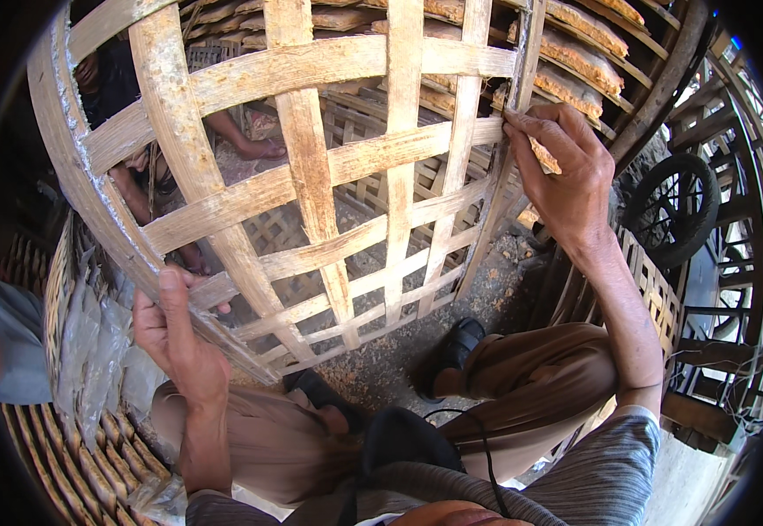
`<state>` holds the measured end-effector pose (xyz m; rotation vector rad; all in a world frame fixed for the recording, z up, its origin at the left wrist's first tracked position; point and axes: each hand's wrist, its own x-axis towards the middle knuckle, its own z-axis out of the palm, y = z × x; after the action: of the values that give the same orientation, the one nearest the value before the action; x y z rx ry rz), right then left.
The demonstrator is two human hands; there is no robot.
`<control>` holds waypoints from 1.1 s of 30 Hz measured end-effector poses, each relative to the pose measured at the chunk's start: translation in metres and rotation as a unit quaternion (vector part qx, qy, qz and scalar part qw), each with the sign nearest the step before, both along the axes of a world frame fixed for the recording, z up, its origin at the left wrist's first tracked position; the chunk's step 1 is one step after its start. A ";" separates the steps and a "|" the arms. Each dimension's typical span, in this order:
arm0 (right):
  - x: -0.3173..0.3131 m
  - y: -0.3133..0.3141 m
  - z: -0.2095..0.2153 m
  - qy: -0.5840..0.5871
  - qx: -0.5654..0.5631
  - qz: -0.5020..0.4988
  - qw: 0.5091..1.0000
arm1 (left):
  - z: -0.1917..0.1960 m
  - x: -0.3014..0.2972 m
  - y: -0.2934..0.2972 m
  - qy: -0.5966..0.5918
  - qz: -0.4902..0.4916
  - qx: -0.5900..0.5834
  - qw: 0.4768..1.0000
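A large woven bamboo lattice tray [311, 175] stands tilted up in front of me, made of wide pale strips with open gaps. My left hand [171, 329] grips its lower left rim, thumb over the edge. My right hand [561, 171] holds the right rim near the top, fingers curled around the frame. A small piece of yellowish crusted food [545, 158] shows at the fingers of that hand. My knees in brown trousers [521, 377] and dark sandals [451, 346] are below the tray.
Behind the tray lie stacked bamboo trays [583, 53] bearing yellowish slabs. A round basket [74, 438] lined with plastic and rows of brown pieces sits at lower left. Another person's legs [241, 140] show through the lattice. A dark wheel [675, 206] stands right.
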<state>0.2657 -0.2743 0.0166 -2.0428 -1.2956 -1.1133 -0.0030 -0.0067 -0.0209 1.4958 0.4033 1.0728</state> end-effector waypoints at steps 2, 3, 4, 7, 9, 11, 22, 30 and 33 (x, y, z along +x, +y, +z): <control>-0.002 0.001 0.003 -0.011 -0.015 -0.007 1.000 | 0.001 0.001 -0.001 -0.003 0.008 -0.009 1.000; -0.004 0.002 0.005 -0.016 -0.021 -0.010 1.000 | 0.001 0.002 -0.001 -0.004 0.012 -0.012 1.000; -0.005 0.003 0.007 -0.033 -0.038 -0.025 0.998 | 0.001 0.001 0.001 -0.005 0.003 -0.010 1.000; -0.007 0.003 0.007 -0.078 -0.085 -0.076 0.990 | -0.003 0.000 0.006 -0.002 -0.019 -0.011 1.000; -0.008 0.005 0.007 -0.105 -0.112 -0.111 0.982 | -0.001 -0.001 0.005 -0.001 -0.021 -0.016 1.000; -0.011 0.006 0.008 -0.055 -0.103 -0.133 0.984 | -0.001 -0.002 0.005 -0.003 -0.030 -0.017 0.999; -0.015 -0.020 0.006 0.123 -0.100 -0.057 0.986 | -0.012 0.002 0.012 -0.006 -0.008 -0.022 1.000; -0.011 -0.007 -0.015 -0.007 -0.147 0.008 0.989 | -0.010 0.003 0.019 -0.012 -0.016 -0.068 0.997; -0.009 -0.004 -0.023 0.005 -0.142 0.009 0.990 | -0.012 0.003 0.018 -0.005 0.007 -0.066 0.998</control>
<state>0.2570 -0.2787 -0.0059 -2.2278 -1.5381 -0.9529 -0.0001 0.0114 -0.0331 1.3725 0.4697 1.0432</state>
